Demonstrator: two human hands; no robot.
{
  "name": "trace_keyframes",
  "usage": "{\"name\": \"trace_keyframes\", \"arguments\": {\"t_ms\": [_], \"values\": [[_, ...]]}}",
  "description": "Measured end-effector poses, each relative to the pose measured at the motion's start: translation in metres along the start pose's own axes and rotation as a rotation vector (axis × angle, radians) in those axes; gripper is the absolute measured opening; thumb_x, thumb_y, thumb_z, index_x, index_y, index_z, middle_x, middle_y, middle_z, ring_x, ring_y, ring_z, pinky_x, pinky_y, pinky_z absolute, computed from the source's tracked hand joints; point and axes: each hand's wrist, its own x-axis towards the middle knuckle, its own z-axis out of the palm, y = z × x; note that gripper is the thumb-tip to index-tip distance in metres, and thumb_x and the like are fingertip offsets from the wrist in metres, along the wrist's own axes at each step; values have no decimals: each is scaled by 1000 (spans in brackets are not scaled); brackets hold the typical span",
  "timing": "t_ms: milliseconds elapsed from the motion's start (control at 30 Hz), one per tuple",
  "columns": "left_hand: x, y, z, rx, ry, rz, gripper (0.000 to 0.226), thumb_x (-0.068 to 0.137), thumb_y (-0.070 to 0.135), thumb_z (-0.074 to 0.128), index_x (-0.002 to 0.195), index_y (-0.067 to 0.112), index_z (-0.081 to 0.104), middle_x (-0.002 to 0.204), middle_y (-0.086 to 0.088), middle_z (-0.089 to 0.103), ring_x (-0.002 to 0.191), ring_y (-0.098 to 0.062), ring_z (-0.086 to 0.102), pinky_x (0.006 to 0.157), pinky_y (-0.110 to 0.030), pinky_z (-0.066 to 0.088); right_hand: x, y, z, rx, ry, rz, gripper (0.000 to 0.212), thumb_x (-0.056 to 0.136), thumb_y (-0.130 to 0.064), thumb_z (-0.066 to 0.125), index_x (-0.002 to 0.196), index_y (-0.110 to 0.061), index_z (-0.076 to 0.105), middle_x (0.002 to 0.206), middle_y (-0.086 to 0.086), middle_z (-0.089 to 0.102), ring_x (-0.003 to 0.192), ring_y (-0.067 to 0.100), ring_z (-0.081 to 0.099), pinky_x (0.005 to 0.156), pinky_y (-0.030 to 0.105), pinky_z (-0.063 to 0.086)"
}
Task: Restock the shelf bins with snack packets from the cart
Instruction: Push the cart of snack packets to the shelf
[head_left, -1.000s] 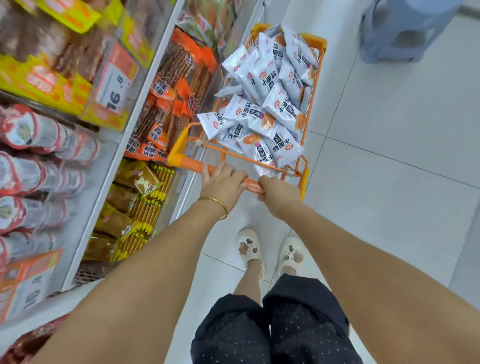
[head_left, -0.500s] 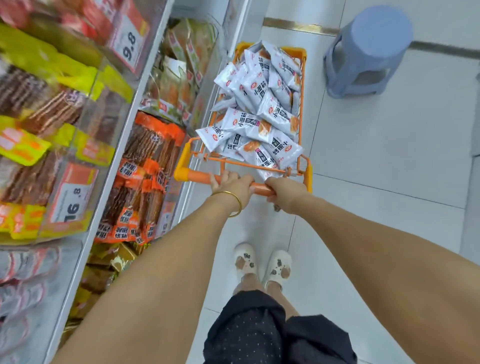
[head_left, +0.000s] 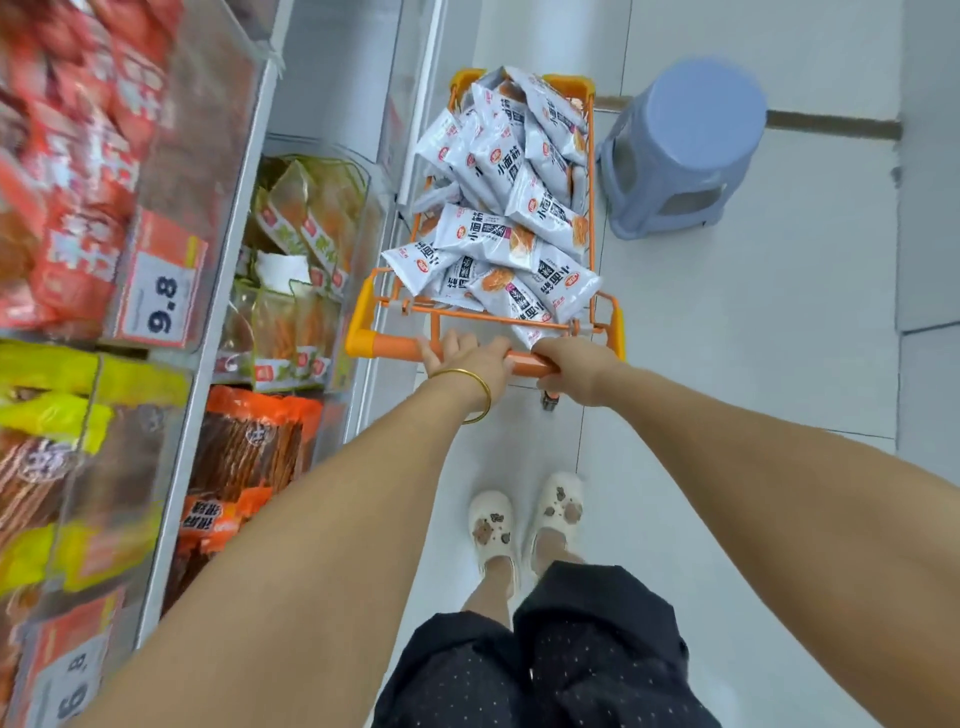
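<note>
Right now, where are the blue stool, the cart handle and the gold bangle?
blue stool (head_left: 706, 111): head view, on its round seat.
cart handle (head_left: 395, 345): head view, on the bare orange stretch near its left end.
gold bangle (head_left: 483, 387): head view, on the band's outer curve.

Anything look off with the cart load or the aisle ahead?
The packets are heaped above the rim of the cart, and the near-left packet overhangs it; it might slip off. A stool stands close by the cart's far right corner.
</note>
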Motion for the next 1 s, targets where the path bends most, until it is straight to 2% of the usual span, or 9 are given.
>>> {"name": "trace_keyframes", "arguments": {"t_ms": [100, 233, 533, 767, 933, 1000], "values": [[26, 8, -29, 2, 5, 5, 31, 100, 34, 25, 126, 30, 42, 140, -12, 33, 139, -30, 8, 107, -62, -11, 21, 8, -31, 2, 12, -3, 11, 93, -23, 52, 104, -20, 49, 105, 5, 58, 98, 28, 59, 73, 32, 40], [60, 18, -67, -8, -5, 0, 33, 100, 35, 25, 129, 33, 40, 144, -11, 29, 142, -28, 2, 107, -62, -11, 47, 17, -72, -11, 43, -9, 22, 95, -22, 51, 115, -14, 50, 114, 7, 58, 109, 27, 51, 79, 34, 33], [132, 41, -147, -19, 11, -5, 32, 100, 36, 26, 128, 32, 42, 147, -10, 27, 143, -29, 0, 106, -62, -12, 105, 36, -165, -28, 48, -5, 23, 95, -23, 50, 116, -14, 50, 114, 8, 59, 109, 28, 51, 76, 33, 32], [184, 55, -205, -43, 11, -15, 33, 100, 38, 26, 129, 36, 41, 146, -7, 28, 142, -27, 0, 107, -61, -13, 149, 48, -232, -1, 32, -12, 22, 94, -22, 52, 115, -13, 51, 113, 9, 60, 109, 29, 53, 80, 34, 34], [209, 62, -239, -67, 5, -38, 33, 100, 38, 27, 129, 39, 41, 146, -3, 28, 142, -24, 1, 107, -60, -13, 178, 55, -274, 84, -28, -18, 15, 89, -18, 57, 102, -16, 52, 100, 8, 56, 106, 31, 57, 84, 36, 44], [217, 66, -251, -85, 7, -51, 32, 100, 37, 26, 128, 39, 41, 145, -2, 29, 141, -24, 3, 108, -60, -12, 189, 59, -294, 73, -75, -62, 30, 88, -20, 61, 115, -12, 52, 105, 9, 55, 110, 32, 57, 83, 34, 44]]}}
